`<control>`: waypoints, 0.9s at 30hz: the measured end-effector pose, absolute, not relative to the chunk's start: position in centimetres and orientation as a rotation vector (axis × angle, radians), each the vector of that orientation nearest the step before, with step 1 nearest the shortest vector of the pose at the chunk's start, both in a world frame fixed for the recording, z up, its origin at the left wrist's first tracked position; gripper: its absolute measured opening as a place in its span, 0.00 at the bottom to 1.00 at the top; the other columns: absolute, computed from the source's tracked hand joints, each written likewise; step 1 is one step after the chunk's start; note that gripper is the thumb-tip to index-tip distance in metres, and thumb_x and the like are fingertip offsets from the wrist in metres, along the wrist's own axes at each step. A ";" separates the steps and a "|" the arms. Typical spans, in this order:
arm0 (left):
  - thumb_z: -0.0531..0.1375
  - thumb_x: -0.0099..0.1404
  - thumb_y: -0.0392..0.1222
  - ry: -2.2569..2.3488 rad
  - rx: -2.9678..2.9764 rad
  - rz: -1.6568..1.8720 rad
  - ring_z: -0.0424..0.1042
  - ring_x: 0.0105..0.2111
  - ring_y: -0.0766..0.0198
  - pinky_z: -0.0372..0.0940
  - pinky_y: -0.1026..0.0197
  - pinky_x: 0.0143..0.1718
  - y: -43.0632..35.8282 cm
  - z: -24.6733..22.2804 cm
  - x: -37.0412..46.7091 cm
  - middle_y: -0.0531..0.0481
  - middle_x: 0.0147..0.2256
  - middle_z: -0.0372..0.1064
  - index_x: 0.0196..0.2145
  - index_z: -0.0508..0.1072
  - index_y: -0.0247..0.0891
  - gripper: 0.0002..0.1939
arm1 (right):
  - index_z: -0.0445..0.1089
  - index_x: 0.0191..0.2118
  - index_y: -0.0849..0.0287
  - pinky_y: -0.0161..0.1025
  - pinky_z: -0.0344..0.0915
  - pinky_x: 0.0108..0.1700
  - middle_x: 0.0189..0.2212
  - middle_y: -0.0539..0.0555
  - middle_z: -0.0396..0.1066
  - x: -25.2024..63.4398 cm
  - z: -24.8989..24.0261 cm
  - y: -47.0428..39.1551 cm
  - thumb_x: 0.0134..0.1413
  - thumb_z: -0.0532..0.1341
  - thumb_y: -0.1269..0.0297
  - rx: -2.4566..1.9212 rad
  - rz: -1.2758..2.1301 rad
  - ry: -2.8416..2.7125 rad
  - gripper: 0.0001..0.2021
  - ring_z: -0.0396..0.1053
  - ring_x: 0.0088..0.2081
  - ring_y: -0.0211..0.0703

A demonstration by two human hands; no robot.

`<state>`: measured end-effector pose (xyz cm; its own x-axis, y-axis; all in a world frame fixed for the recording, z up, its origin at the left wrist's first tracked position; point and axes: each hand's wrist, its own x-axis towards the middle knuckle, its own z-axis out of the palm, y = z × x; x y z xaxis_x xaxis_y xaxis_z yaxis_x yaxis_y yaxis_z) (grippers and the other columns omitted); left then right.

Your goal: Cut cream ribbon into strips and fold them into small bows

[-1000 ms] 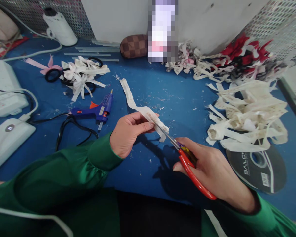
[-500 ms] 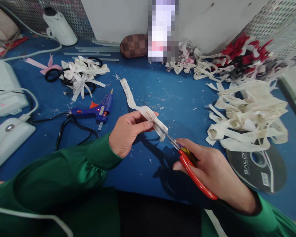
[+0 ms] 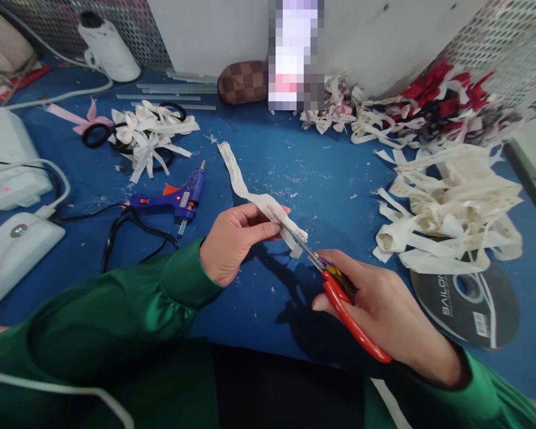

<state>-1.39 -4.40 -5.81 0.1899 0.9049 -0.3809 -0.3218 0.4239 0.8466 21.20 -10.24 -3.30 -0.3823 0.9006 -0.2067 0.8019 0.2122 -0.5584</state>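
Note:
My left hand (image 3: 240,238) pinches a cream ribbon strip (image 3: 233,170) between thumb and fingers near the strip's lower right end. The strip runs up and left to a loose end above the blue table. My right hand (image 3: 379,298) is wrapped round red-handled scissors (image 3: 352,325). Their metal blades lie along the ribbon's end, close to my left thumb, pointing up and left. Whether the blades are fully closed, and whether both sit on one side of the ribbon, I cannot tell.
A blue glue gun (image 3: 178,199) lies left with its black cord. Behind it is a heap of bows (image 3: 149,131) with black hair ties. At right, cream ribbons (image 3: 455,208) pile over a black ribbon spool (image 3: 451,304). A checked case (image 3: 242,82) stands at the back.
Both hands look nearly still. My left hand and the ribbon end have shifted very slightly to the right; the scissors stay at the ribbon.

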 end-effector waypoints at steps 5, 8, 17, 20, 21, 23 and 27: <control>0.72 0.54 0.36 1.025 0.720 0.958 0.77 0.36 0.62 0.70 0.60 0.44 -4.4 -5.9 -1.5 0.49 0.36 0.80 0.38 0.84 0.38 0.12 | 0.69 0.49 0.53 0.33 0.57 0.24 0.23 0.43 0.67 21.1 -3.4 -10.2 0.61 0.62 0.46 -1.648 0.911 -2.303 0.18 0.61 0.21 0.35; 0.72 0.54 0.36 1.014 0.731 0.950 0.76 0.36 0.64 0.70 0.61 0.43 -4.4 -6.0 -1.5 0.50 0.35 0.80 0.38 0.84 0.38 0.12 | 0.70 0.48 0.53 0.33 0.57 0.24 0.23 0.43 0.67 21.1 -3.4 -10.3 0.61 0.63 0.48 -1.643 0.962 -2.269 0.16 0.61 0.22 0.35; 0.73 0.54 0.37 0.994 0.732 0.957 0.76 0.36 0.64 0.70 0.62 0.44 -4.3 -5.9 -1.5 0.50 0.36 0.80 0.38 0.84 0.38 0.12 | 0.71 0.48 0.53 0.32 0.58 0.24 0.22 0.42 0.66 21.2 -3.4 -10.3 0.61 0.63 0.49 -1.599 0.979 -2.229 0.16 0.59 0.22 0.35; 0.73 0.53 0.38 0.995 0.721 0.944 0.76 0.36 0.64 0.70 0.62 0.42 -4.3 -5.8 -1.6 0.50 0.36 0.80 0.38 0.84 0.38 0.12 | 0.71 0.48 0.53 0.32 0.59 0.24 0.23 0.43 0.67 21.3 -3.4 -10.3 0.62 0.63 0.49 -1.593 0.932 -2.254 0.16 0.59 0.22 0.35; 0.73 0.54 0.39 0.998 0.717 0.937 0.76 0.36 0.64 0.70 0.62 0.42 -4.2 -5.8 -1.6 0.49 0.35 0.80 0.38 0.84 0.38 0.12 | 0.71 0.48 0.54 0.32 0.59 0.24 0.23 0.43 0.67 21.3 -3.4 -10.3 0.62 0.62 0.49 -1.593 0.910 -2.263 0.16 0.59 0.22 0.35; 0.71 0.56 0.41 1.005 0.705 0.934 0.76 0.35 0.63 0.70 0.61 0.42 -4.1 -5.8 -1.7 0.48 0.35 0.80 0.39 0.85 0.38 0.11 | 0.71 0.49 0.54 0.32 0.59 0.24 0.23 0.43 0.67 21.4 -3.4 -10.2 0.62 0.62 0.50 -1.593 0.876 -2.276 0.16 0.59 0.22 0.35; 0.70 0.57 0.41 1.011 0.663 1.001 0.76 0.35 0.62 0.70 0.60 0.42 -4.0 -5.7 -1.7 0.48 0.34 0.80 0.37 0.85 0.38 0.09 | 0.71 0.48 0.54 0.32 0.59 0.24 0.22 0.43 0.68 21.4 -3.4 -10.2 0.62 0.62 0.51 -1.598 0.837 -2.293 0.16 0.60 0.21 0.35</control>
